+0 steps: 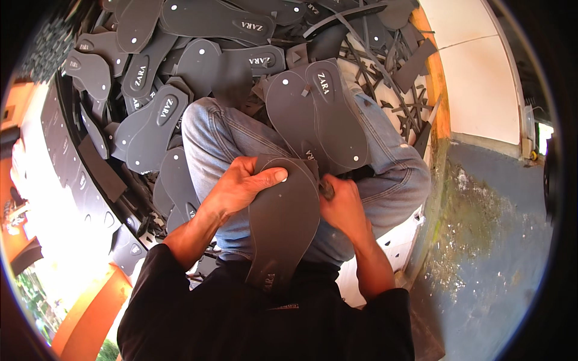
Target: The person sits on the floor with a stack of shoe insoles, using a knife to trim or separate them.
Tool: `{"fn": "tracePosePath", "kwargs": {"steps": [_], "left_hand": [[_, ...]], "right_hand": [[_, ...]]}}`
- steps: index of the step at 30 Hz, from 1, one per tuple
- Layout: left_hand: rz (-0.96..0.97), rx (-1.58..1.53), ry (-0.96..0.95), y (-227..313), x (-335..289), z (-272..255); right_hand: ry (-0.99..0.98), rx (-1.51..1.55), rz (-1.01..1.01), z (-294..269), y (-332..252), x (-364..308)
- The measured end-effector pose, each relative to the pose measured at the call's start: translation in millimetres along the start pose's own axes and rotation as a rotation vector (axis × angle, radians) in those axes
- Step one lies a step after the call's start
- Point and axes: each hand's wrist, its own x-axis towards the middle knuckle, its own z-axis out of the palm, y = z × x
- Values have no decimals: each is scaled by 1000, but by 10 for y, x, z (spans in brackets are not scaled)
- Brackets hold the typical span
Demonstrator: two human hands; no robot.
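Observation:
A dark grey shoe insole (283, 222) lies across my lap, toe end away from me. My left hand (241, 183) grips its upper left edge, thumb lying across the top face. My right hand (342, 204) is closed at the insole's right edge around a small tool (326, 188) that is mostly hidden in the fist. Two more insoles (319, 114) rest on my jeans-clad knees (391, 174) just beyond the hands.
A deep heap of grey insoles (150, 78) fills the space ahead and to the left. Offcut strips and scrap (397, 102) lie at the upper right beside an orange edge (436, 84). A stained blue-grey floor (494, 240) is on the right.

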Motion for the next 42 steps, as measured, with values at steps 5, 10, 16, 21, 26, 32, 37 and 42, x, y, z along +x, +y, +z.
{"fn": "tracePosePath", "kwargs": {"steps": [5, 10, 16, 21, 26, 32, 37, 42], "left_hand": [[0, 33, -13, 39, 15, 91], [-49, 12, 58, -55, 121, 51], [278, -544, -31, -388, 530, -30], [332, -299, -86, -604, 486, 486], [150, -606, 167, -599, 424, 843], [112, -644, 158, -693, 349, 905], [122, -637, 166, -719, 327, 868], [105, -570, 213, -829, 290, 750]], "right_hand": [[17, 253, 3, -40, -43, 502], [-262, 806, 345, -316, -180, 537], [316, 951, 237, -641, -107, 530], [391, 888, 248, -195, -235, 177], [348, 755, 342, -229, -146, -203], [334, -19, 415, -233, 149, -730], [293, -81, 467, -99, 146, -865], [206, -101, 502, -16, 150, -768]]}}
